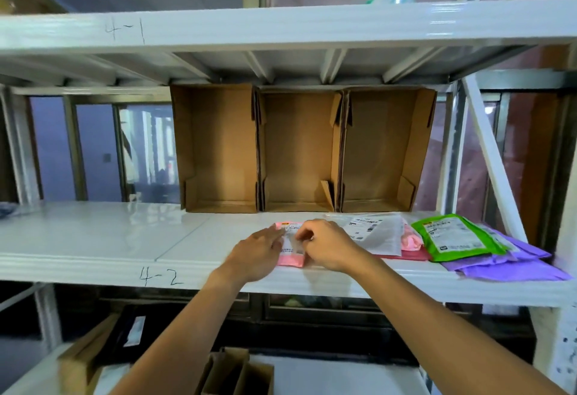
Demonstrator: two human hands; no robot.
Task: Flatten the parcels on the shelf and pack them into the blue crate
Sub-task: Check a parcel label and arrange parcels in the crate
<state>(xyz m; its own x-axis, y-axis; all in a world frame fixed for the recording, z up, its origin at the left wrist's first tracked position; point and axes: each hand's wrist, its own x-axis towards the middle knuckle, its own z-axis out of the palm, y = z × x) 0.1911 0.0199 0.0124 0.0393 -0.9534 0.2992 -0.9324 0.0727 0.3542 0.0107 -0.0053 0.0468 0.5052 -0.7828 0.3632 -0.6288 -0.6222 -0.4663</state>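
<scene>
A white metal shelf (93, 238), hand-marked "4-2" on its front lip, runs under both outstretched forearms and out to either side of them. Directly beyond the hands, at the back of the shelf, three open cardboard bins (299, 151) stand side by side, their open faces turned toward the person.

To the right of the right hand lies a loose overlapping pile of flat parcels. Farthest from the hand are the purple mailers (515, 266), at the bottom of the pile and reaching the shelf's front edge. A green parcel (452, 237) with a white printed label lies on top of them. Nearest the right hand, a grey-white mailer (377, 232) with a barcode label covers most of a second pink bag (412, 241).

The small pink parcel (292, 259) lies flat on the shelf between and beneath the two hands, close to the front edge. It is pale pink plastic with a white printed label across its upper part and an orange strip at its far corner.

The left hand (256, 254) lies on the parcel's left side, fingers straight and close together, palm down. The right hand (324, 246) covers the right side, its fingers curled and pinching the parcel near the label.
</scene>
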